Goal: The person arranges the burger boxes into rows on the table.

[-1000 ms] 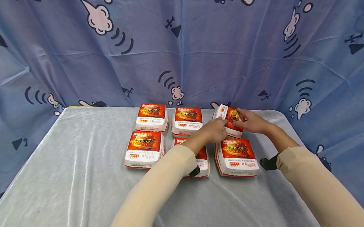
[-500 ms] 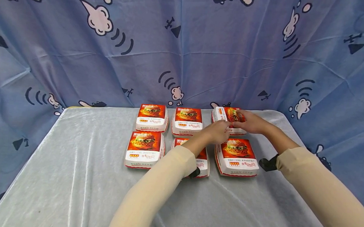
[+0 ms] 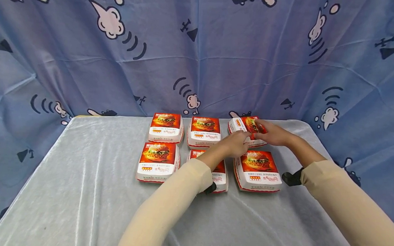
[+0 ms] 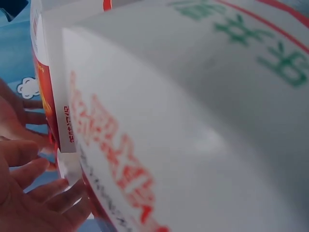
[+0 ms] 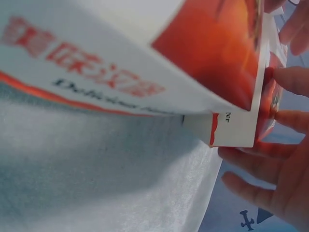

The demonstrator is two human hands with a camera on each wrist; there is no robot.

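Note:
In the head view, both hands are at the back-right burger box (image 3: 238,123), a red and white carton with a burger printed on its lid. My left hand (image 3: 236,144) touches its near side, partly covering the front. Against its right side lies my right hand (image 3: 271,134), with thumb and fingers spread over the lid's corner. The left wrist view has the left hand's fingers (image 4: 50,198) spread and fairly straight beside the carton. Spread too are the right hand's fingers (image 5: 251,166) in the right wrist view, along the carton's edge.
Beside it in the back row stand two matching cartons, the middle one (image 3: 204,128) and the left one (image 3: 165,124). In front are the left carton (image 3: 158,159), another (image 3: 219,178) half hidden under the left sleeve, and the right one (image 3: 258,168). A patterned curtain (image 3: 199,47) hangs behind the grey-covered table (image 3: 84,191).
The back-right carton, tilted between the hands a second ago, has come down level with the row and turned slightly. Both hands stay on it, the left one a little lower.

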